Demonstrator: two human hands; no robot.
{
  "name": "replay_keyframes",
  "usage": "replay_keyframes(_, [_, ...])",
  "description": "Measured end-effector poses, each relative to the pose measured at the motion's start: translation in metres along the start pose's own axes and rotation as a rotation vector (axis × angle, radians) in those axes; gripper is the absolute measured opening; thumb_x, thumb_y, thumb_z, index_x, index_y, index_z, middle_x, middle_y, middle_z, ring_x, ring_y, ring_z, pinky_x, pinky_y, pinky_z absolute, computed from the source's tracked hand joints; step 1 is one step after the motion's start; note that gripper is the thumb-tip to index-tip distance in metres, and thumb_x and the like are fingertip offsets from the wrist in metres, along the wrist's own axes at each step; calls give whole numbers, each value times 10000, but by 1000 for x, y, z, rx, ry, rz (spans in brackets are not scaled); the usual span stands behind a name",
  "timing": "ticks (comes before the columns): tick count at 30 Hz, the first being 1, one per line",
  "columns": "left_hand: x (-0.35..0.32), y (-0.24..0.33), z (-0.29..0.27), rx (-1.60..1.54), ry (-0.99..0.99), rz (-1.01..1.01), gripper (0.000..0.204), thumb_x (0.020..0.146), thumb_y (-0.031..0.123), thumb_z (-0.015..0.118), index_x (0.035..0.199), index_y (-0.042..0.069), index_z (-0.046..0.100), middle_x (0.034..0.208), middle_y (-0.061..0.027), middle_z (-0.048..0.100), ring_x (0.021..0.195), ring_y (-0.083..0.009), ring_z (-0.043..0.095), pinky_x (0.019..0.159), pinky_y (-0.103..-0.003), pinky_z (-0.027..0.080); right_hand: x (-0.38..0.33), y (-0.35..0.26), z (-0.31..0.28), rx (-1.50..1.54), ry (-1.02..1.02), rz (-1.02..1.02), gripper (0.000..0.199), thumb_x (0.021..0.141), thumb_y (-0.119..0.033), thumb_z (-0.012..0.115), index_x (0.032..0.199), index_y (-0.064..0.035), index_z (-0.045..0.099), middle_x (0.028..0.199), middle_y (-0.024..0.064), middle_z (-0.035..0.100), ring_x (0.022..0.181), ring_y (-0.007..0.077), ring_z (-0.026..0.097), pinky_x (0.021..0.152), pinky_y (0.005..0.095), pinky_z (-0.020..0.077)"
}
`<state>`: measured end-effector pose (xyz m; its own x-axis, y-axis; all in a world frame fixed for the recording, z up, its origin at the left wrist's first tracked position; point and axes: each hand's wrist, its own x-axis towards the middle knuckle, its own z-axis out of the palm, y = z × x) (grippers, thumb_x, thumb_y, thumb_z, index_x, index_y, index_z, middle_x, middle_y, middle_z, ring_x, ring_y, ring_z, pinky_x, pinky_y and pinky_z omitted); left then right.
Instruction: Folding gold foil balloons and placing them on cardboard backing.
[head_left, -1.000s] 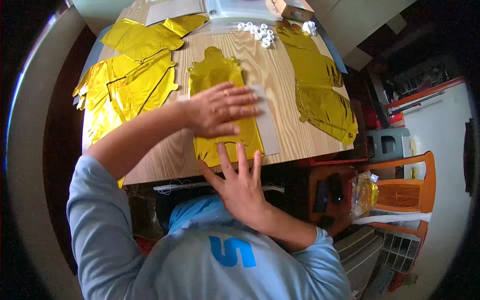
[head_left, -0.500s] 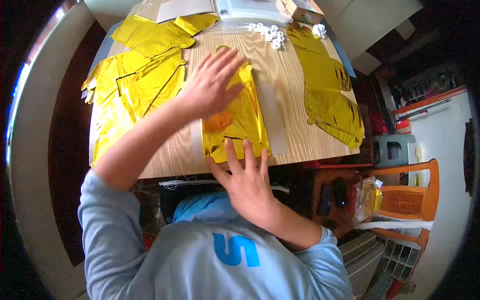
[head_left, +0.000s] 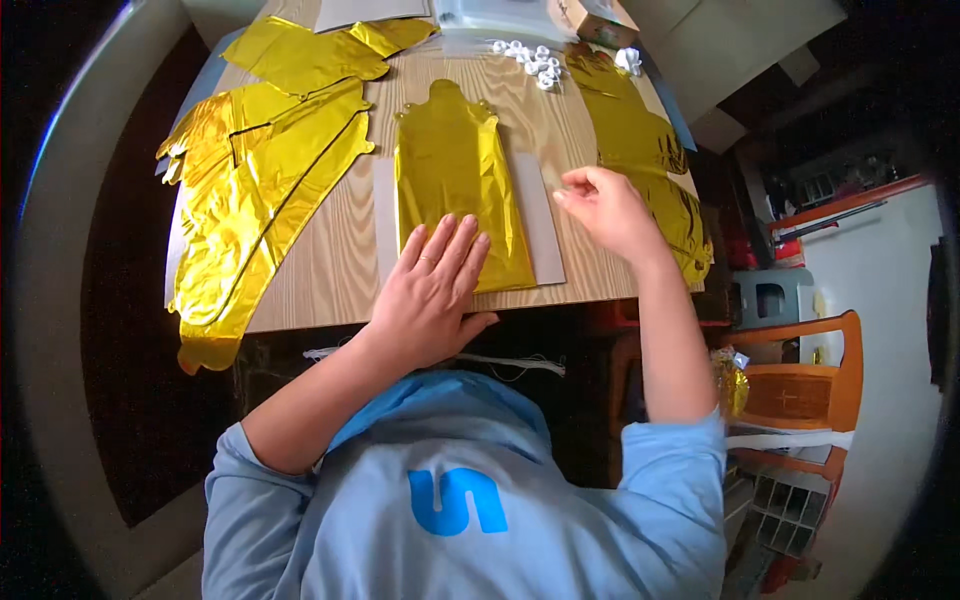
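A flat gold foil balloon (head_left: 440,170) lies folded lengthwise on a pale card (head_left: 538,225) in front of me, its rounded tab pointing to the far side. My left hand (head_left: 425,290) rests flat across its near end, fingers stretched out. Off to the right of the card, my right hand (head_left: 612,212) is held over the table with its fingers bent, thumb and forefinger tips a little apart and nothing visible between them. More flat gold foil balloons (head_left: 250,190) lie overlapping on the left, one hanging past the near edge.
Another gold foil balloon (head_left: 625,120) lies along the table's right side. Small white rings (head_left: 542,68) sit in a cluster at the back, near clear plastic bags (head_left: 500,22) and a cardboard box (head_left: 597,22). A wooden chair (head_left: 850,380) stands at the right, and white string (head_left: 520,362) hangs below the table edge.
My left hand has come back from the balloon's far part to its near end. My right hand has lifted off the near end and moved right. The balloon's near-end creases look flatter.
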<state>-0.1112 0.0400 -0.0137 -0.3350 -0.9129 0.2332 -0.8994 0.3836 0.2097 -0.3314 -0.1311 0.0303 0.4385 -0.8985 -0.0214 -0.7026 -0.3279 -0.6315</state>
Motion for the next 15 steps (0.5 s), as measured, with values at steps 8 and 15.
replay_keyframes(8, [-33,10,-2,8,-35,25,844,793,410,754,1484,40,441,1569,-174,391,1462,-352,358,1197,-514,263,-61,-24,-11,-192,-616,271,492,958,-419,662,734,19,665,657,101,692,521,156,658,528,310,539])
replay_keyframes(15, [-40,4,1,61,30,102,582,885,199,597,1443,57,506,1539,-135,453,1431,-318,421,1185,-498,291,-115,-5,17,772,-467,622,267,976,-311,665,915,-52,643,729,57,689,552,136,670,476,222,474])
